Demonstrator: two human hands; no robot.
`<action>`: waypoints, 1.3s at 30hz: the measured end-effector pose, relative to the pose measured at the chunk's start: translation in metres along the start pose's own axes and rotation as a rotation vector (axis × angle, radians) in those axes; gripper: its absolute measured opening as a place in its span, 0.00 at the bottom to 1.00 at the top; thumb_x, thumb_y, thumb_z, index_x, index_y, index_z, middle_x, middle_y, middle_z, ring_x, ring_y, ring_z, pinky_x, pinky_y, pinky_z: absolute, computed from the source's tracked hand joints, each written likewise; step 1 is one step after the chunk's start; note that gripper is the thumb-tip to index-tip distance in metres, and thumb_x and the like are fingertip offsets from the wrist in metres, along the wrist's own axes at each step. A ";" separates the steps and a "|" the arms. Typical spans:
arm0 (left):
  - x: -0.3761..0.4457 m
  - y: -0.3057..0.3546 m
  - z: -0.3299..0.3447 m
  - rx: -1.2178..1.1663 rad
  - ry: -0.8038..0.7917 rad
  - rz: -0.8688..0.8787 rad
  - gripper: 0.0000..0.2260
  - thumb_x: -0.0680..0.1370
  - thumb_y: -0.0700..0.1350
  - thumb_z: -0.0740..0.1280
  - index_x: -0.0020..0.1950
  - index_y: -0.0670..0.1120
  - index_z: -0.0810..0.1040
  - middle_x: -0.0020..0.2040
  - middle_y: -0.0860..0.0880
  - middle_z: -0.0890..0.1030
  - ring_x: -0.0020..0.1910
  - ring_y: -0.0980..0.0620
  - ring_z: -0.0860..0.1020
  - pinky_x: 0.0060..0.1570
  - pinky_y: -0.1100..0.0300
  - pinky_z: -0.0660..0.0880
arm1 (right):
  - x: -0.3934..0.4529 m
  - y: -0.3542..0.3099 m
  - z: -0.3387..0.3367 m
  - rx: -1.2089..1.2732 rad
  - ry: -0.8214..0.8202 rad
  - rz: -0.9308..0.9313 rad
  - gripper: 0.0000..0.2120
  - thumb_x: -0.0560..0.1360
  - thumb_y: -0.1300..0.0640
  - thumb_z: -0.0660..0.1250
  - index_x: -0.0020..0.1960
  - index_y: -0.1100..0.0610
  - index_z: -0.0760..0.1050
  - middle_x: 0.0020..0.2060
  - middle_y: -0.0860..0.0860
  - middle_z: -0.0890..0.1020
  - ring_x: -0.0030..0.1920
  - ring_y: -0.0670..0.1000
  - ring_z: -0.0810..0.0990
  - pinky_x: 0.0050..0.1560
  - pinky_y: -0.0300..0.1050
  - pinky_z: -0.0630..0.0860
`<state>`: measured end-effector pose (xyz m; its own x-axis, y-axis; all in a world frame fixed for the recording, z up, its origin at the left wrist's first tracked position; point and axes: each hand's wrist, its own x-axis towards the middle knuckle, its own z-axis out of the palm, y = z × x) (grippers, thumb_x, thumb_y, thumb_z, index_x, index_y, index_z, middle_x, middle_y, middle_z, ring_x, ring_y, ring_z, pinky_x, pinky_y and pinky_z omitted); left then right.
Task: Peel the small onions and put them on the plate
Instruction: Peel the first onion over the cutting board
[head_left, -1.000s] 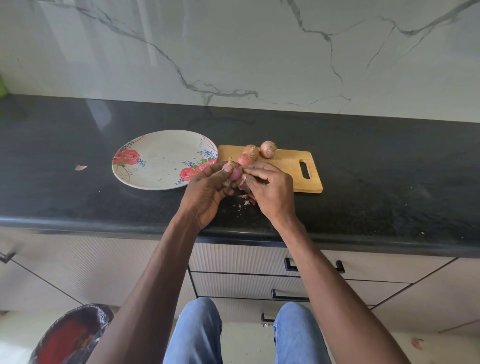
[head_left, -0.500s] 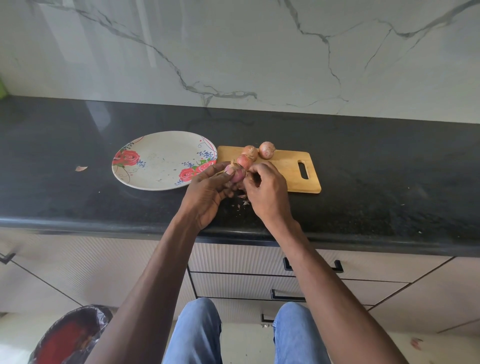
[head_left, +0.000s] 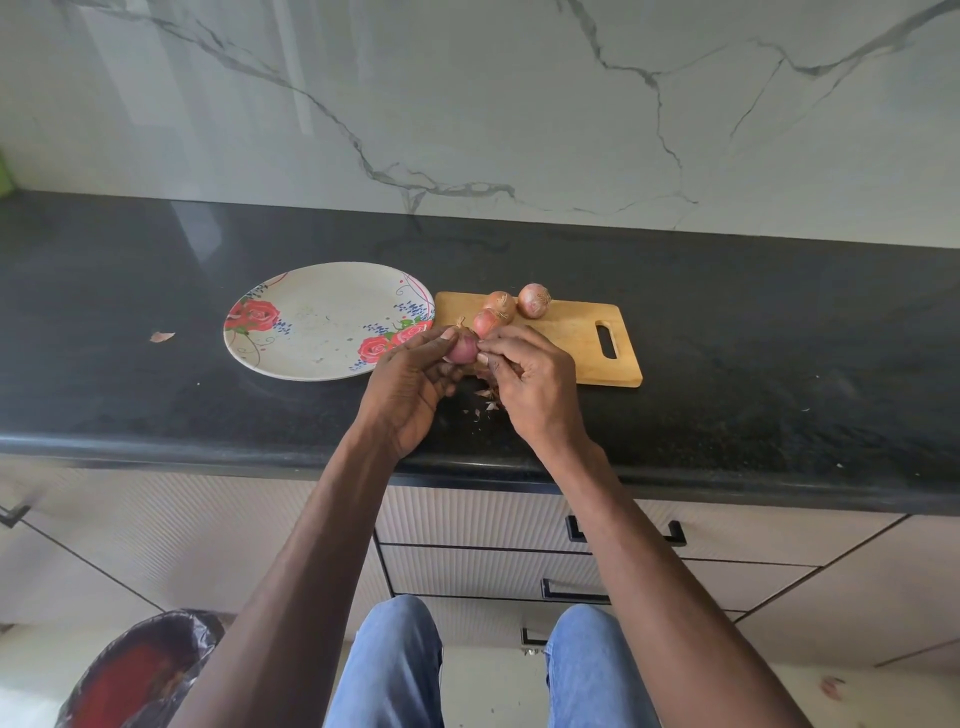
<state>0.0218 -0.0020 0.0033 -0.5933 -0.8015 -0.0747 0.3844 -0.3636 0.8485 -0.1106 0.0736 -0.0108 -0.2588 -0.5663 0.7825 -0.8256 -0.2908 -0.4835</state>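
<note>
Above the bench edge, the left hand (head_left: 415, 384) gripped a small onion (head_left: 463, 347) while the right hand (head_left: 530, 379) pinched at its skin, which looked thin and brittle, so it was probably best gripped around its firm, likely slippery body.
</note>
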 end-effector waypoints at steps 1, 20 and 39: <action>0.000 0.000 0.000 0.001 -0.003 -0.005 0.05 0.81 0.40 0.66 0.49 0.43 0.81 0.41 0.47 0.82 0.34 0.55 0.76 0.35 0.64 0.73 | 0.000 0.000 0.000 -0.001 -0.002 0.000 0.07 0.72 0.72 0.72 0.50 0.67 0.84 0.48 0.57 0.84 0.49 0.50 0.83 0.54 0.30 0.76; 0.004 0.000 -0.003 0.035 0.045 -0.046 0.04 0.80 0.42 0.68 0.48 0.42 0.80 0.41 0.46 0.81 0.33 0.55 0.74 0.31 0.64 0.69 | 0.000 0.000 0.000 -0.007 -0.064 -0.058 0.08 0.74 0.73 0.69 0.51 0.67 0.82 0.50 0.57 0.81 0.51 0.51 0.80 0.52 0.39 0.79; -0.002 -0.001 0.003 0.024 0.034 0.069 0.05 0.81 0.38 0.66 0.53 0.40 0.82 0.40 0.44 0.83 0.35 0.51 0.80 0.35 0.62 0.78 | 0.001 -0.007 -0.003 0.058 -0.047 0.206 0.10 0.75 0.56 0.74 0.53 0.61 0.80 0.47 0.52 0.82 0.44 0.46 0.80 0.45 0.36 0.78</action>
<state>0.0205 0.0018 0.0046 -0.5419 -0.8398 -0.0329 0.4064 -0.2961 0.8644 -0.1065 0.0771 -0.0061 -0.3945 -0.6530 0.6465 -0.7270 -0.2086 -0.6542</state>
